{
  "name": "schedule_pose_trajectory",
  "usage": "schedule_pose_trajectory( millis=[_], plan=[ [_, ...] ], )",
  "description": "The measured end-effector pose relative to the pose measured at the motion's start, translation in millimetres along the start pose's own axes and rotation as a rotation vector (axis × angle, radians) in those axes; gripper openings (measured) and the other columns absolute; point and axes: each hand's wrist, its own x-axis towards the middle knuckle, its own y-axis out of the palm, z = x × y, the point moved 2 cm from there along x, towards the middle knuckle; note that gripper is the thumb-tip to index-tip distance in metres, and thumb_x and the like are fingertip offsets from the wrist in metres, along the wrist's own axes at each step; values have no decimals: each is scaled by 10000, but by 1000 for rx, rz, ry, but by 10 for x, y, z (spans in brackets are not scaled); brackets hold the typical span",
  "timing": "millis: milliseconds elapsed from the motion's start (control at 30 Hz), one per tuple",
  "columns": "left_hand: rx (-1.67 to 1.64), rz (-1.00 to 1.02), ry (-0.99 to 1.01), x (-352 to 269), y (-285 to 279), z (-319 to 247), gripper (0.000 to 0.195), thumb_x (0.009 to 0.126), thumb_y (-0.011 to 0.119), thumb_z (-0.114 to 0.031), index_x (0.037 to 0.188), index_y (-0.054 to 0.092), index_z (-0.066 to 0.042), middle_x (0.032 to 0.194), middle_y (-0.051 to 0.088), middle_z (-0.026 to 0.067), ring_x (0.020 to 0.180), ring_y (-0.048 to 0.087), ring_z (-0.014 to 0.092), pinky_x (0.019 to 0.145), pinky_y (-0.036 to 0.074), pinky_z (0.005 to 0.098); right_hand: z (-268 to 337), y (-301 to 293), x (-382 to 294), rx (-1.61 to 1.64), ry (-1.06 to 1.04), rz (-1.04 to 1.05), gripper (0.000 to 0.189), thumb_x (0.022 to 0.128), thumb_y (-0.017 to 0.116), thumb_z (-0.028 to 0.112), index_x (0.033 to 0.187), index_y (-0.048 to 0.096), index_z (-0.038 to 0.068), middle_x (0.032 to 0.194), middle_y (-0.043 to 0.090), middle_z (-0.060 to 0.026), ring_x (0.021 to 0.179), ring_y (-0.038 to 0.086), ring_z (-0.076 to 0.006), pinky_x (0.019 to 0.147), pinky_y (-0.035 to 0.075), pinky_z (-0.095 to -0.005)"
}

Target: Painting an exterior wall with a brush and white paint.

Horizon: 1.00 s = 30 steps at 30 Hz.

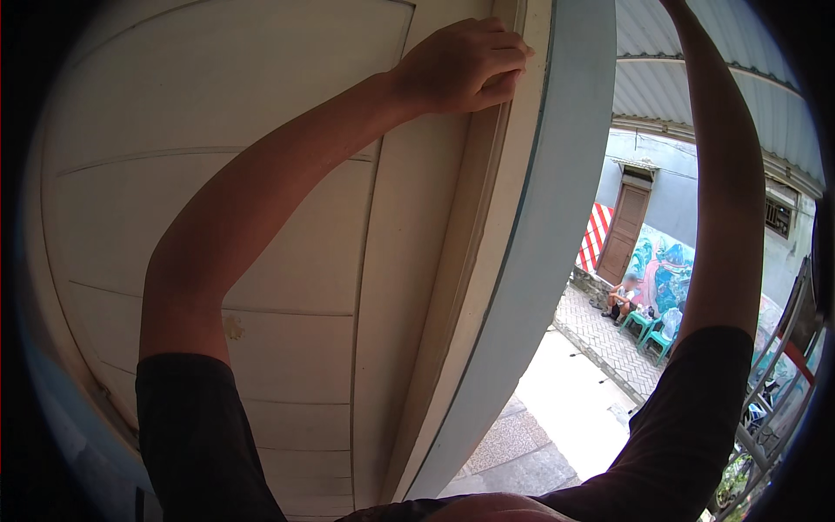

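Note:
My left hand (473,65) is raised against the cream wooden door frame (479,228), high up along its edge. Its fingers are curled, and whatever may be between them is hidden. Behind the forearm is a closed, cream panelled door (293,261) with thin dark grooves. A small brown mark (233,326) shows on one of its panels. My right arm reaches up past the pale blue-grey wall edge (567,143), and my right hand is out of view above the picture.
To the right, a metal ladder (760,450) leans near my right sleeve. Across the paved lane (613,333) a person (620,299) sits beside green plastic stools (642,320). Behind them are a painted wall (672,261) and a brown door (623,228). Corrugated roofing (652,88) hangs overhead.

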Motion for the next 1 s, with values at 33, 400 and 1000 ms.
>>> schedule_pose_trajectory(
  millis=[33, 400, 1000],
  plan=[
    [-16, 3, -10, 5, 6, -8, 59, 917, 702, -88, 963, 706, -51, 1037, 734, 22, 869, 625, 197, 765, 556, 352, -9, 3, -49, 72, -19, 69, 132, 906, 802, 152, 1018, 814, 82, 839, 778, -113, 719, 723, -189, 641, 572, -340],
    [1, 0, 16, 33, 3, -3, 62, 900, 704, -72, 952, 709, -39, 1005, 725, 30, 842, 610, 206, 740, 553, 355, 745, -1299, -269, 213, 173, 761, 199, 910, 764, 119, 1103, 795, 80, 957, 775, -79, 874, 729, -187, 729, 634, -359],
    [-16, -32, 25, 76, 14, -28, 88, 876, 702, -55, 963, 700, -47, 987, 727, 31, 850, 620, 215, 739, 562, 347, 243, 12, 53, 76, -57, 96, 133, 900, 800, 124, 1024, 815, 76, 846, 778, -110, 686, 703, -187, 611, 564, -347]
  ],
)
